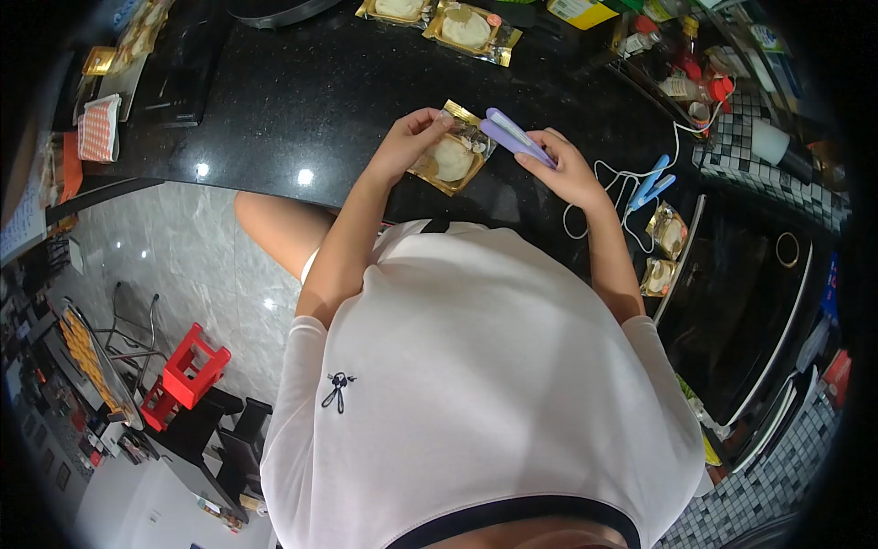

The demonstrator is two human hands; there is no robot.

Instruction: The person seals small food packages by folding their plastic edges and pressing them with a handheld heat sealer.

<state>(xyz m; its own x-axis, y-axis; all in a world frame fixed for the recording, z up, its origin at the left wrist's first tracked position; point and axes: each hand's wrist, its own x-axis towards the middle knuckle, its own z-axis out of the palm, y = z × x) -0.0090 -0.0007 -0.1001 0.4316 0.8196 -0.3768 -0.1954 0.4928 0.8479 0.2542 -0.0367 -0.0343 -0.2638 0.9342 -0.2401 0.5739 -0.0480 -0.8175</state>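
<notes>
My left hand [412, 142] pinches the top corner of a clear-and-gold packet [455, 163] above the dark counter. Inside it, a round pale pastry sits in a gold tray. My right hand [561, 171] is closed around the end of a purple handheld bag sealer [518, 138], shaped like a small flat iron. Its far tip points left and lies at the packet's upper right edge. Whether its jaws clamp the film, I cannot tell.
A blue clamp-shaped device [649, 183] with a white cord [599, 174] lies to the right. Packed pastries [465, 29] lie at the back, more packets [666, 233] by the black glass panel [732, 284]. Bottles [690, 64] crowd the right corner; a checked cloth [98, 128] is left.
</notes>
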